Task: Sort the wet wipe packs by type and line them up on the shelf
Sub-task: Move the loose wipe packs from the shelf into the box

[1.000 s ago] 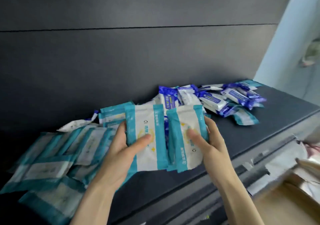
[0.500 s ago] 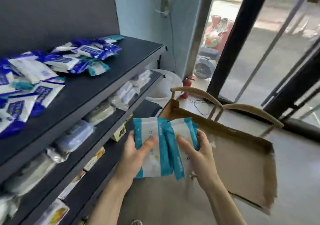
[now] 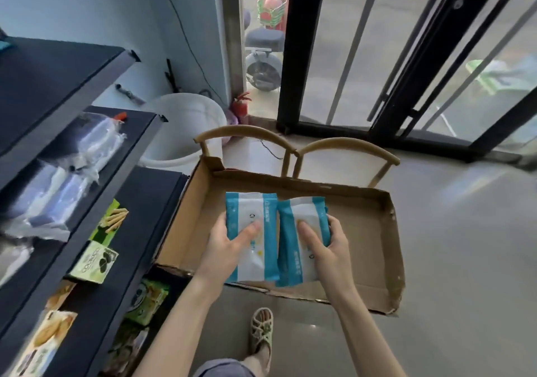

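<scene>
Two teal-white wipe packs side by side over cardboard tray (image 3: 389,248), left hand (image 3: 223,248) gripping left pack (image 3: 251,231), right hand (image 3: 328,248) gripping right pack (image 3: 299,248)

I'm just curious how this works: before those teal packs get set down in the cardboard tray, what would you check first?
1. Left hand grip on the left teal pack: ok.
2. Right hand grip on the right teal pack: ok.
3. Both packs the same type: ok, matching teal and white.
4. Cardboard tray floor bare where visible: ok.
5. Tray steady on the chairs: cannot tell.
</scene>
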Motion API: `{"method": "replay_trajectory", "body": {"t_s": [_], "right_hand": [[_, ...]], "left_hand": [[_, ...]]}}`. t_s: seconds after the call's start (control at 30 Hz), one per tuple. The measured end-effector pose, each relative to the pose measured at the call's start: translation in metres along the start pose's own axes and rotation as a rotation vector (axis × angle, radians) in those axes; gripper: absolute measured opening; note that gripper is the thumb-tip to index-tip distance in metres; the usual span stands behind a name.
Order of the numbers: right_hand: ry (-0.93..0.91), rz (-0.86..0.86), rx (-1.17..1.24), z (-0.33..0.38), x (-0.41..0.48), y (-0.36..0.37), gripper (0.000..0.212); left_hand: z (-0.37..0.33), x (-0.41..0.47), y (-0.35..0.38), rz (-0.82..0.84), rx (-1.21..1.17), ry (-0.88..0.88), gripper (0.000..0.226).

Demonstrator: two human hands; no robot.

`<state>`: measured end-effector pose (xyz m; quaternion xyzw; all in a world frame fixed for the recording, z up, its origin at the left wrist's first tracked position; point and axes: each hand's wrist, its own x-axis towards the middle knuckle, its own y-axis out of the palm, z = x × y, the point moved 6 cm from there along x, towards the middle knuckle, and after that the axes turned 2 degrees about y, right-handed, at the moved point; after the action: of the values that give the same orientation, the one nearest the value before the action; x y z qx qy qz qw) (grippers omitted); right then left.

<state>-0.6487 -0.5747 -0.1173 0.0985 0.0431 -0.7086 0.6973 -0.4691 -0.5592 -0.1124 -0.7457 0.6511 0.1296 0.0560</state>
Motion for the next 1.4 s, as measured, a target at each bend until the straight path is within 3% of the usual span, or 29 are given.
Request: {"method": "replay_trajectory", "body": {"t_s": [0.3, 0.5, 0.63, 1.0, 1.17, 1.4], "right_hand": [[0.167, -0.135, -0.104, -0.051, 0.135, -0.045, 0.022], [0.316, -0.199, -0.109, -0.108, 0.219, -0.078, 0.037], [0.402, -0.213, -0.136, -0.164, 0.284, -0.103, 0.034], [0.561, -0.201, -0.255, -0.328, 0.412, -0.129, 0.031], [0.536, -0.24, -0.328, -0.371, 0.446, -0.126, 0.033], [0.302, -0.362, -0.898, -0.397, 0.452, -0.117, 0.059]], "left_hand": [[0.059, 0.146, 0.056, 0.022, -0.079, -0.268, 0.034], [0.123, 0.232, 0.084, -0.043, -0.052, -0.457, 0.027], [0.176, 0.3, 0.107, -0.076, 0.025, -0.51, 0.031], [0.315, 0.428, 0.119, -0.136, 0.19, -0.512, 0.042], [0.356, 0.464, 0.111, -0.168, 0.231, -0.451, 0.035], [0.386, 0.478, 0.102, -0.169, 0.585, -0.301, 0.042]]}}
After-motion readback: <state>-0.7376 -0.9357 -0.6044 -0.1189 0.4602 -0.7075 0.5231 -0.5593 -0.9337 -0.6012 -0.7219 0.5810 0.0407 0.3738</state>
